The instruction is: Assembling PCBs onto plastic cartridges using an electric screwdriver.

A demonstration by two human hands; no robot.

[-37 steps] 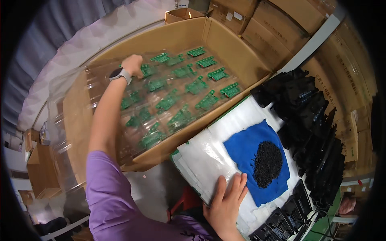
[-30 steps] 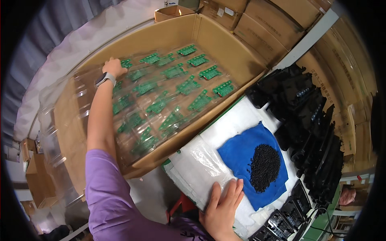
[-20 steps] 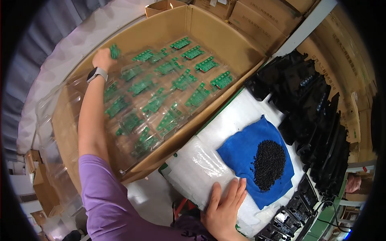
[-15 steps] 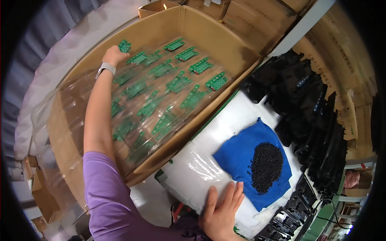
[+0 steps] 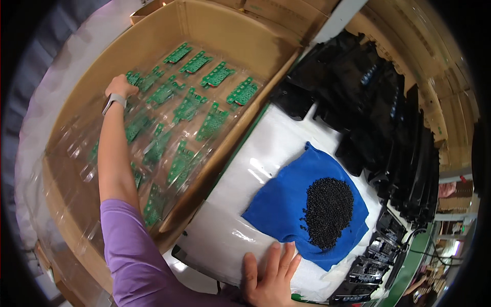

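My left hand (image 5: 121, 86) reaches to the far left side of a large cardboard box (image 5: 225, 25). Its fingers are closed at a small green circuit board (image 5: 134, 78), their tips partly hidden. Rows of similar boards (image 5: 189, 105) lie in clear plastic trays (image 5: 82, 148) inside the box. My right hand (image 5: 271, 276) rests palm down, fingers spread and holding nothing, on a white padded work surface (image 5: 217, 225). Beyond its fingertips, a blue cloth (image 5: 279, 204) bears a heap of small black pieces (image 5: 330, 212).
Long glossy black plastic parts (image 5: 404, 138) are piled along the right side of the work surface. Black frames (image 5: 365, 271) stand in a row at the lower right, beside a thin cable (image 5: 434, 253). Brown cartons (image 5: 286, 13) are stacked behind the box.
The view has shifted, so the scene sits further left. My left hand, which held a circuit board raised at the box's far side, is now lower, among the boards. My right hand stays flat.
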